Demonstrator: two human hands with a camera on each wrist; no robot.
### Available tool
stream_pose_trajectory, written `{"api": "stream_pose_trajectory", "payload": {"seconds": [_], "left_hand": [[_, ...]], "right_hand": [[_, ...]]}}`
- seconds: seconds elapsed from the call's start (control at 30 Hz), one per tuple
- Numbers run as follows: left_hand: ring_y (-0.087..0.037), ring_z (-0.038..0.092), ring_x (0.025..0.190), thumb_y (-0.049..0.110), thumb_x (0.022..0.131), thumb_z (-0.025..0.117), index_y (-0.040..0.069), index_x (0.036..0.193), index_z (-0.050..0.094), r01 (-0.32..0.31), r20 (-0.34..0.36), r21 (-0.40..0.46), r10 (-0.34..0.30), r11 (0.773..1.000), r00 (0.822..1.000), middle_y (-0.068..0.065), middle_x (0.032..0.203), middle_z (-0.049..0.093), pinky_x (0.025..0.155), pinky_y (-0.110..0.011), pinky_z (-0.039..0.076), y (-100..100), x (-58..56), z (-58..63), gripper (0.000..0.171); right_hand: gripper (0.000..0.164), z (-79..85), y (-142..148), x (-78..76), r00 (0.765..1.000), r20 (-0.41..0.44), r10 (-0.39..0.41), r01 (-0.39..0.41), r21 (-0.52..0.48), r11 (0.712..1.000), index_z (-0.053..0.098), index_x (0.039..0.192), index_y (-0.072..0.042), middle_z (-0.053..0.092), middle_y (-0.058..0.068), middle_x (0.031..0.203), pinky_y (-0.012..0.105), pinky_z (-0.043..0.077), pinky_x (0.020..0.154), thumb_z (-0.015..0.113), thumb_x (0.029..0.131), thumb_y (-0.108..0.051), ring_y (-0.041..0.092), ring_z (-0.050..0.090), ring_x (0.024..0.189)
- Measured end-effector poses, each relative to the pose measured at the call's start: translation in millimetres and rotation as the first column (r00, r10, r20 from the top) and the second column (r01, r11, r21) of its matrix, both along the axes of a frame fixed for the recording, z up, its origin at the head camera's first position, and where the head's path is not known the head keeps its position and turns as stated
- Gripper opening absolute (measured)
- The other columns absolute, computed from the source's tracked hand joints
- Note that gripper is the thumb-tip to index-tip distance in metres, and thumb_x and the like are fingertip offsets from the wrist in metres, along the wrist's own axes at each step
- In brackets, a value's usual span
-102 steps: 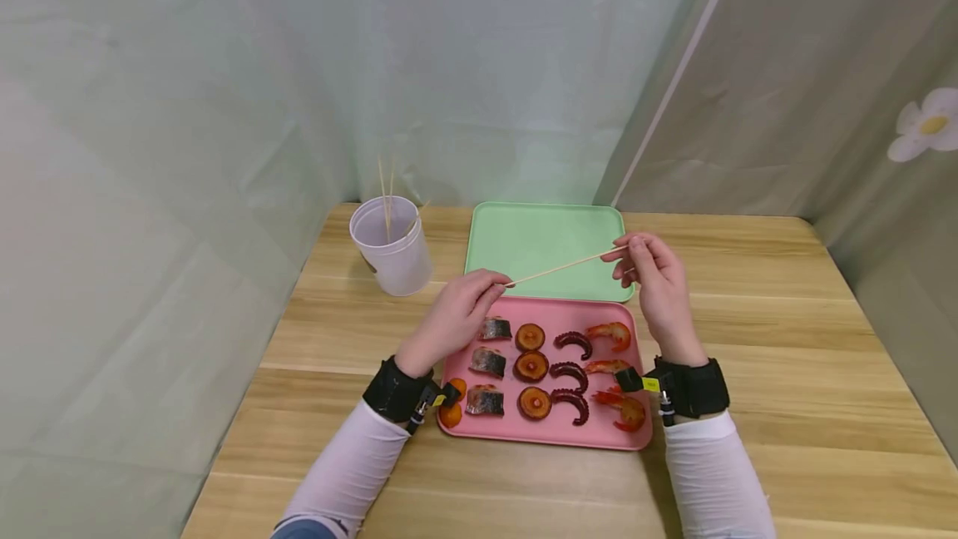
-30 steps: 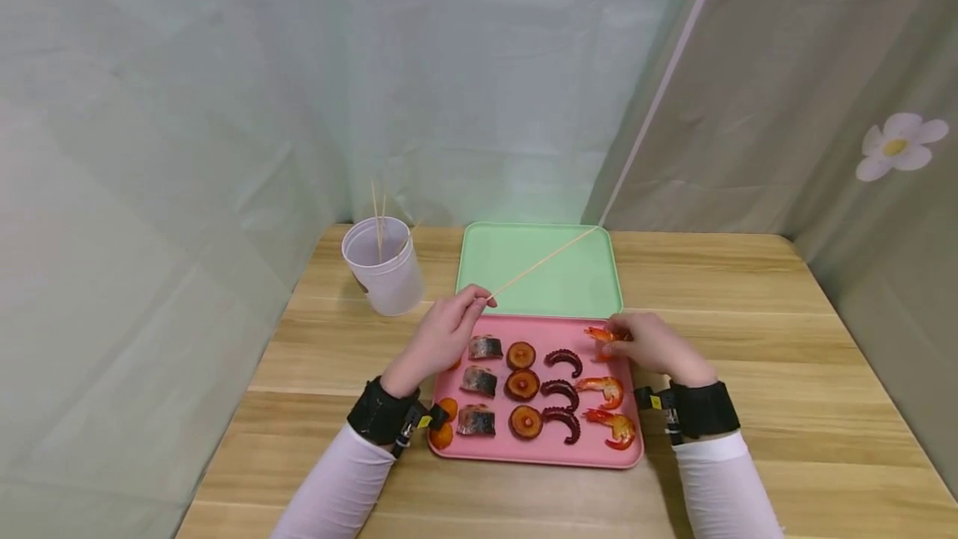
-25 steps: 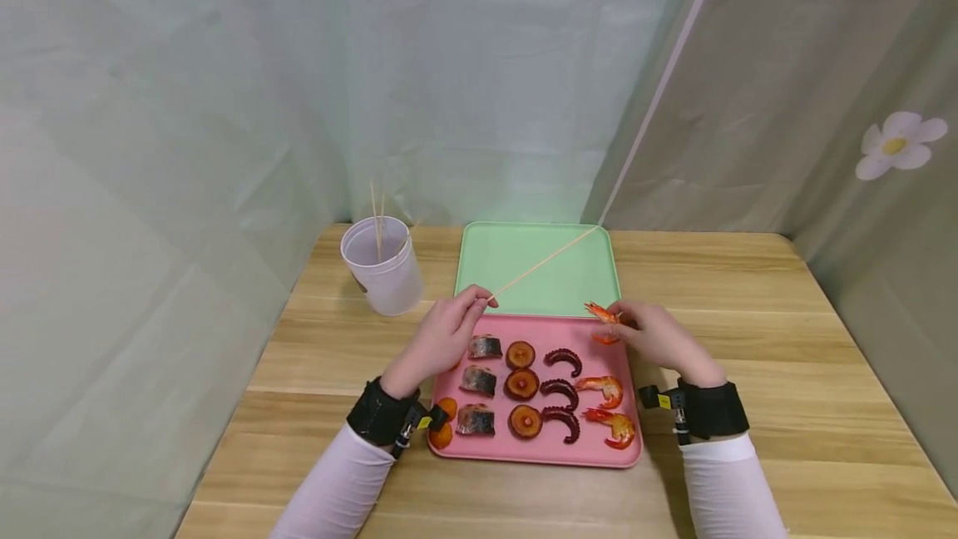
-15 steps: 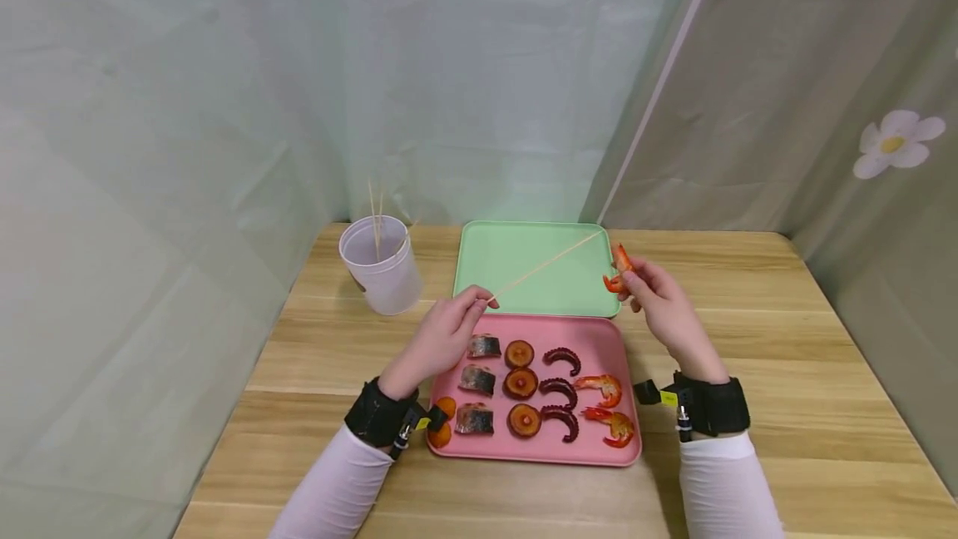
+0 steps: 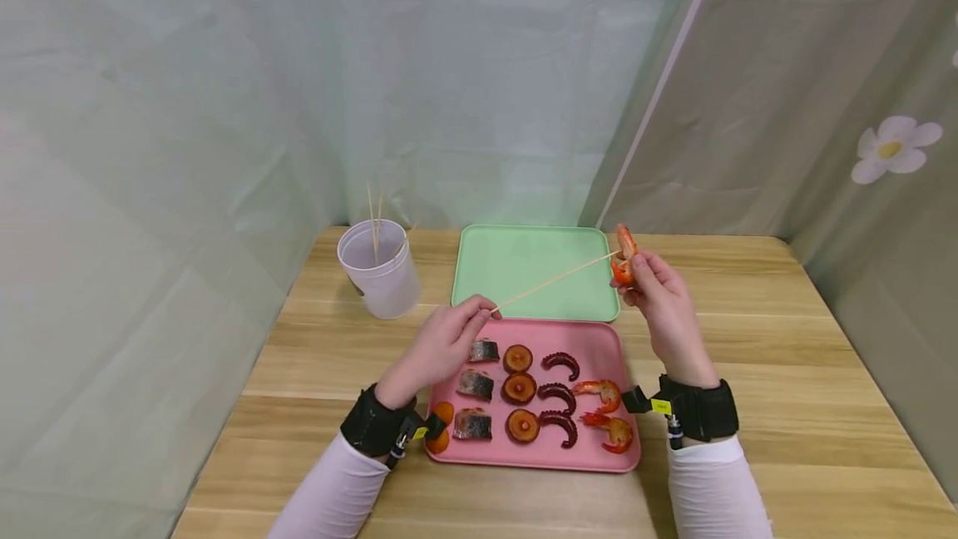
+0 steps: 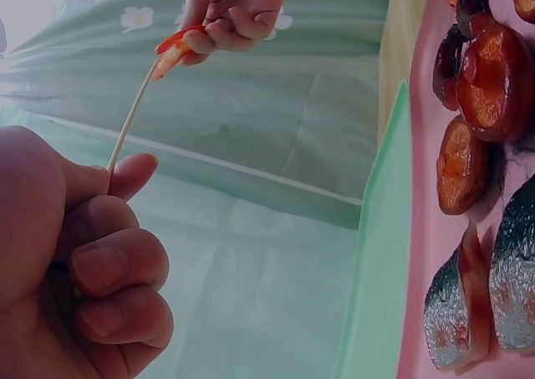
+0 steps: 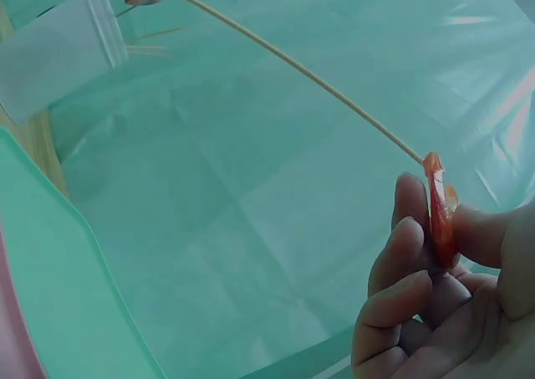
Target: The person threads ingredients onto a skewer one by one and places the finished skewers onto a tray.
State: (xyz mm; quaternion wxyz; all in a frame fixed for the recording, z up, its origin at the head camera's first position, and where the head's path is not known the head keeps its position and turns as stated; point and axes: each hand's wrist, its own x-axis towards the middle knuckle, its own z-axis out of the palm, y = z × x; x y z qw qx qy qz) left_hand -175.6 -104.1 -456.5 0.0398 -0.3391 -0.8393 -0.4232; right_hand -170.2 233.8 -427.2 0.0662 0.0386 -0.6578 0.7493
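Observation:
My left hand (image 5: 447, 339) pinches one end of a thin wooden skewer (image 5: 555, 279) between thumb and forefinger, its other fingers curled in the left wrist view. Above the right end of the green tray (image 5: 494, 260), my right hand (image 5: 662, 302) pinches an orange-red shrimp (image 5: 624, 252). The skewer's far tip meets the shrimp (image 7: 438, 212) in the right wrist view. Below both hands lies a pink tray (image 5: 539, 456) with rows of fish pieces (image 5: 473, 423), mushroom caps (image 5: 520, 388), octopus tentacles (image 5: 560, 366) and two more shrimp (image 5: 609, 431).
A whitish bucket (image 5: 389, 285) with several skewers (image 5: 375, 227) stands at the left of the wooden table (image 5: 786, 389). Orange round pieces (image 5: 437, 442) lie at the pink tray's left edge, partly behind the left wrist camera. Pale curtains (image 5: 464, 90) hang behind the table.
My right hand let go of the skewer, picked up the top shrimp from the pink tray and raised it to the skewer's tip. My left hand kept its pinch on the skewer.

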Motion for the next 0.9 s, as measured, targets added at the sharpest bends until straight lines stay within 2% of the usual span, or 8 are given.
{"api": "stream_pose_trajectory", "payload": {"seconds": [0.23, 0.4, 0.6, 0.8, 0.9], "left_hand": [[-0.002, 0.036, 0.048, 0.01, 0.114, 0.051, 0.005, 0.119, 0.071, 0.013, -0.002, -0.019, -0.013, 1.0, 1.0, 0.013, 0.062, 0.042, 0.051, -0.027, 0.037, -1, 1.1, 0.1, 0.021], [-0.002, 0.037, 0.048, 0.011, 0.114, 0.051, 0.006, 0.119, 0.071, 0.009, 0.002, -0.016, -0.009, 1.0, 1.0, 0.013, 0.062, 0.042, 0.051, -0.027, 0.037, -2, 1.7, 1.1, 0.021], [-0.002, 0.037, 0.048, 0.013, 0.114, 0.051, 0.009, 0.119, 0.07, 0.014, 0.001, -0.022, -0.014, 1.0, 1.0, 0.013, 0.063, 0.043, 0.051, -0.028, 0.038, -2, 3.1, 3.6, 0.02], [-0.002, 0.036, 0.05, 0.013, 0.115, 0.051, 0.007, 0.118, 0.071, 0.019, -0.015, -0.017, -0.019, 1.0, 1.0, 0.013, 0.063, 0.042, 0.052, -0.028, 0.037, -1, 3.6, 5.2, 0.021], [-0.002, 0.036, 0.052, 0.012, 0.114, 0.052, 0.006, 0.118, 0.071, 0.023, -0.03, -0.022, -0.024, 1.0, 0.999, 0.01, 0.068, 0.051, 0.054, -0.027, 0.039, 0, 4.8, 5.4, 0.02]], "right_hand": [[0.022, -0.1, -1, 3.5, 0.999, -0.039, 0.031, -0.031, 0.007, 1.0, 0.065, 0.119, -0.012, 0.069, -0.002, 0.093, 0.022, 0.048, 0.074, 0.051, 0.115, -0.029, 0.013, 0.06, 0.084], [0.024, 2.0, -4, 5.9, 0.999, -0.043, 0.007, -0.007, 0.018, 1.0, 0.065, 0.12, -0.005, 0.068, -0.001, 0.093, 0.023, 0.047, 0.073, 0.053, 0.115, -0.025, 0.014, 0.058, 0.081], [0.027, 6.3, -8, 9.6, 0.999, -0.044, -0.007, 0.012, 0.106, 0.994, 0.064, 0.126, -0.002, 0.071, -0.001, 0.093, 0.023, 0.047, 0.072, 0.055, 0.114, -0.025, 0.015, 0.059, 0.081], [0.038, 10.4, -9, 14.5, 0.998, -0.064, -0.03, 0.043, 0.219, 0.975, 0.06, 0.131, 0.007, 0.068, -0.001, 0.096, 0.026, 0.045, 0.075, 0.055, 0.114, -0.026, 0.018, 0.06, 0.085], [0.036, 11.5, -9, 18.1, 0.996, -0.083, -0.036, 0.057, 0.265, 0.963, 0.063, 0.128, 0.008, 0.069, -0.001, 0.093, 0.027, 0.046, 0.074, 0.055, 0.114, -0.024, 0.018, 0.061, 0.085]]}}
